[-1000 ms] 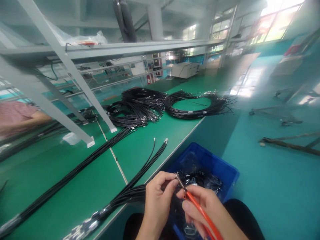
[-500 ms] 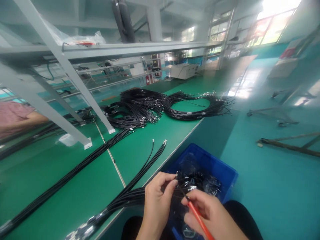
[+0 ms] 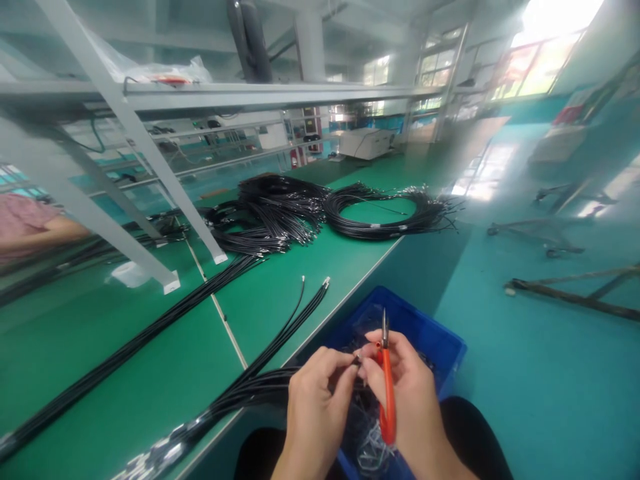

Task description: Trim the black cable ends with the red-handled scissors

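Note:
Red-handled pliers or cutters [image 3: 387,393] rest in my right hand [image 3: 413,393], with their metal tip pointing up. The right thumb and a finger also pinch near a small dark cable end [image 3: 357,361]. My left hand [image 3: 320,400] is closed on that same cable end, its fingertips meeting the right ones. Beside the left hand, a bundle of black cables [image 3: 250,393] lies over the green table's edge. Below both hands is a blue bin [image 3: 445,337] holding clear bags and small parts.
Coiled black cables [image 3: 370,230] and a heap of cables [image 3: 280,207] lie farther back on the green table [image 3: 280,300]. A long cable bundle [image 3: 150,337] runs left. White shelf posts [image 3: 150,167] stand on the table. At far left shows a person's arm [image 3: 65,230].
My right hand has moved up and turned, swinging the red tool from a slant to upright. Its fingertips now meet those of my left hand at the cable end.

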### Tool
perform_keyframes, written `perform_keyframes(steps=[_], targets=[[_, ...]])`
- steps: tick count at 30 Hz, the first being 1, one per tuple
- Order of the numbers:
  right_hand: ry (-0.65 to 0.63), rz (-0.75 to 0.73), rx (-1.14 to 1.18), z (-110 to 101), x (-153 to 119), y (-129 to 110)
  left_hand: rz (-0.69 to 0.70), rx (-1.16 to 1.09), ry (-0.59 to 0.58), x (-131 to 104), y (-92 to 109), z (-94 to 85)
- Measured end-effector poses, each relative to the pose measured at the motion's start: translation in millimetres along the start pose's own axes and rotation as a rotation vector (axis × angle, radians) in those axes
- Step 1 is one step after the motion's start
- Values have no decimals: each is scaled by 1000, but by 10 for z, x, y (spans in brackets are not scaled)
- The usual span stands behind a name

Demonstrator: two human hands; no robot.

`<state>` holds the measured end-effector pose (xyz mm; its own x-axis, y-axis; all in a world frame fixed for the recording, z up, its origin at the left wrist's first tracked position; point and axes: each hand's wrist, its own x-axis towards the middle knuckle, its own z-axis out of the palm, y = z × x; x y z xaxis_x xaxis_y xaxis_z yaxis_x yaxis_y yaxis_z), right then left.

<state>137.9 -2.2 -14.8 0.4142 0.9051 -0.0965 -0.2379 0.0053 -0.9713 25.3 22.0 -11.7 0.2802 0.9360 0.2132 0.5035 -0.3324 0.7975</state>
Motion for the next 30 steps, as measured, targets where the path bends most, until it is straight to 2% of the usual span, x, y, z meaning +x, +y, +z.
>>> perform_keyframes(steps=[11, 19, 21, 23, 25, 28, 30], targets=[[24, -105, -255, -16, -15, 80, 12, 48, 47, -13, 46, 13], [116, -235, -428, 31, -106, 96, -37, -86, 38, -2, 21, -37], [32, -215, -412, 7, -125, 79, -77, -167, 4, 26, 3, -87], [-119, -144, -323, -70, -114, 53, -108, -245, -29, 55, -16, -145], [-313, -19, -171, -185, -72, 17, -132, -315, -45, 78, -28, -200], [-639, 246, 21, -350, 10, -43, -157, -408, -73, 94, -28, -265], [-778, 367, 89, -409, 49, -68, -161, -452, -87, 95, -19, -291]])
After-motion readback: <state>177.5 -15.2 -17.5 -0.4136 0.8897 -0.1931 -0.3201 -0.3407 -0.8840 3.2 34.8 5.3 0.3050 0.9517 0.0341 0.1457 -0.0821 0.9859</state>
